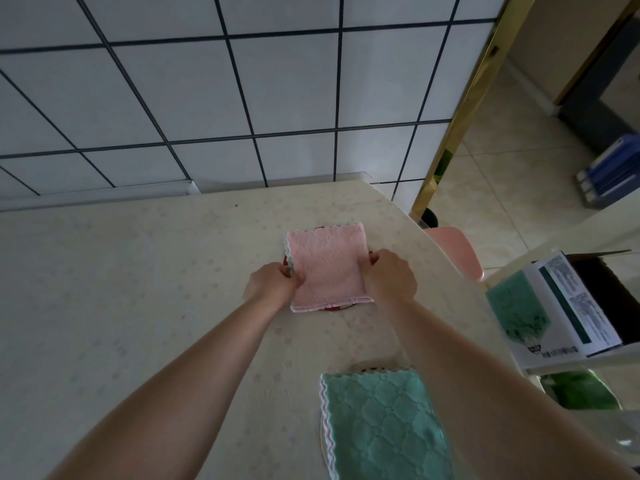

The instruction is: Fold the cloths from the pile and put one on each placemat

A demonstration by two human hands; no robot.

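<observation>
A folded pink cloth [327,266] lies on a round placemat, of which only red slivers [333,308] show under its edges. My left hand [272,284] pinches the cloth's left edge. Opposite it, my right hand [391,277] grips the right edge. Nearer to me, a folded green cloth [384,422] covers a second placemat, whose pale rim [367,368] peeks out at its far side. Another green cloth [516,308] lies on a stand to the right.
The table [138,289] has a pale flowered cover and stands against a tiled wall [242,98]. A pink chair [455,249] is at the table's right edge. Beside the table on the right are a white printed box [571,306] and green items below.
</observation>
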